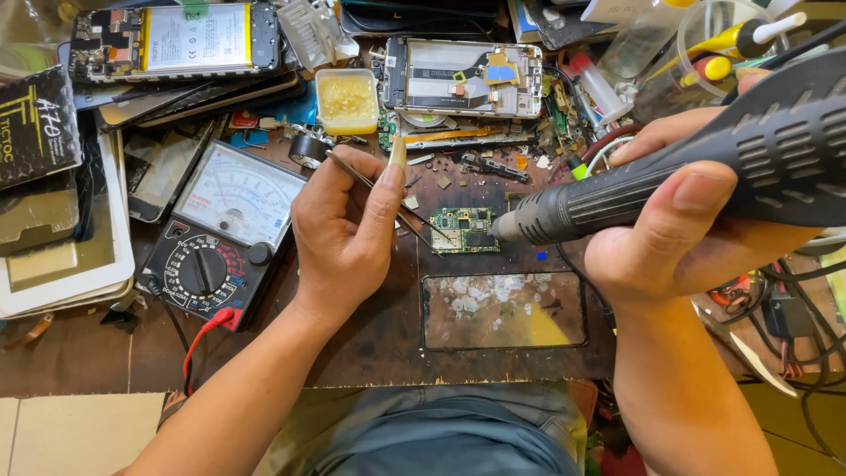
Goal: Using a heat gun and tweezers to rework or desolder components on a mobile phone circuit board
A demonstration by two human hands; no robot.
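Observation:
A small green circuit board [465, 230] lies on the dark worn bench. My left hand [348, 229] pinches thin metal tweezers [388, 196], whose tips touch the board's left part. My right hand [683, 220] grips a thick black hot-air tool [705, 172]. Its metal nozzle points at the board's right edge from close by.
An analog multimeter [220, 234] with a red lead sits left of my hand. A bare phone glass panel [502, 310] lies below the board. Opened phones [463, 78], a yellow paste tub [346, 100], loose parts and cables crowd the back and right.

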